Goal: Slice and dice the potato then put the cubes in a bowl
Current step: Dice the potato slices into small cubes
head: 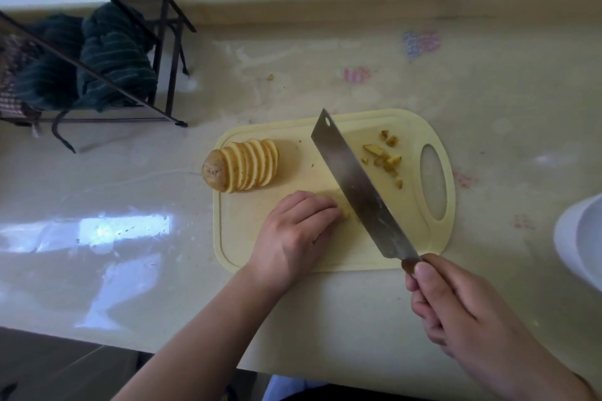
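Gripping the cleaver handle, my right hand has its fingers curled round it, with the blade angled across the cutting board. My left hand presses curled fingers down on a potato piece beside the blade; the piece is mostly hidden. The sliced potato lies at the board's left end. Diced bits lie near the handle cutout. The white bowl sits at the right edge, contents not visible.

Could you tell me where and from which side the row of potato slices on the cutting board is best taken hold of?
Probably by its two ends, from above: the row of potato slices leans together on edge, so fingers pressing the skin-covered end cap on the left and the last slice on the right would keep it together. The cutting board around it is open.
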### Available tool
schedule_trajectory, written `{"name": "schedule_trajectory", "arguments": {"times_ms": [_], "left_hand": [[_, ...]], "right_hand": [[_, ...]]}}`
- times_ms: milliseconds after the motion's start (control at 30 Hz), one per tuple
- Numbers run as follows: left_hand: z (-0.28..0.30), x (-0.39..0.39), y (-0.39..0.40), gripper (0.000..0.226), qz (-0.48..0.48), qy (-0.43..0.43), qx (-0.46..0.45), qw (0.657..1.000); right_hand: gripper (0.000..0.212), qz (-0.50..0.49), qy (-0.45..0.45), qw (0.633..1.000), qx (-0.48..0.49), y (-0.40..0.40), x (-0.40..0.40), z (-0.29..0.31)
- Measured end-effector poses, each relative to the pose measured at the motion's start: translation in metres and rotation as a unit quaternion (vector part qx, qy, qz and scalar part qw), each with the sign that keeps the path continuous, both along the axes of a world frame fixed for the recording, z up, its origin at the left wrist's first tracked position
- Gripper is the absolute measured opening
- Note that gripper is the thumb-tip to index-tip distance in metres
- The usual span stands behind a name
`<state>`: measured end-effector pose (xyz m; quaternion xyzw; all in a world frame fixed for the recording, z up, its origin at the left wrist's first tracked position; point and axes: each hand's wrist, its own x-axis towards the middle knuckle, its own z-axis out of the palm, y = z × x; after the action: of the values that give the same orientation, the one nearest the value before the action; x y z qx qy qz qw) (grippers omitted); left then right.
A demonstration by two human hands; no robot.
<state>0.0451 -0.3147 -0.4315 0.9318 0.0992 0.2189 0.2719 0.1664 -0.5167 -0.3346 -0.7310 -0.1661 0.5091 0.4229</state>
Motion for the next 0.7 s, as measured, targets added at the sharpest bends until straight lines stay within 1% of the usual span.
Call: {"name": "schedule_trajectory", "arguments": {"times_ms": [67,133,300,400,467,533,600,633,700], "left_hand": [[0.0,0.015,0.0,0.01,-0.01,-0.009,-0.003,1.0],[-0.001,0.031,0.0,0.012,-0.016,-0.015,-0.004,1.0],[-0.001,0.065,0.001,0.008,-0.011,-0.015,-0.021,1.0],[0.003,0.07,0.002,0.01,-0.018,-0.013,-0.031,0.999],[0.009,0.061,0.003,0.012,-0.009,-0.023,-0.028,0.999],[0.017,0.042,0.002,0.014,0.028,-0.042,-0.023,0.998],[0.023,0.019,-0.003,0.018,0.088,-0.068,-0.061,0.992],[0.026,0.009,-0.007,0.019,0.122,-0.086,-0.092,0.985],[0.033,-0.009,-0.014,0.018,0.167,-0.129,-0.134,0.968]], "right_hand": [[0.049,-0.02,0.041,0.999,0.011,-0.001,0.008,0.003],[0.048,-0.042,0.064,0.997,0.03,-0.002,0.017,0.007],[0.05,-0.079,0.063,0.994,0.043,-0.004,0.033,0.012],[0.049,-0.082,0.034,0.995,0.049,-0.005,0.034,0.014],[0.047,-0.055,-0.022,0.997,0.051,-0.007,0.032,0.015],[0.045,0.003,-0.12,0.992,0.051,-0.01,0.03,0.017],[0.044,0.067,-0.214,0.974,0.024,-0.015,0.024,0.016],[0.044,0.092,-0.243,0.966,0.005,-0.016,0.019,0.017],[0.039,0.143,-0.322,0.935,-0.034,-0.023,0.008,0.011]]}}
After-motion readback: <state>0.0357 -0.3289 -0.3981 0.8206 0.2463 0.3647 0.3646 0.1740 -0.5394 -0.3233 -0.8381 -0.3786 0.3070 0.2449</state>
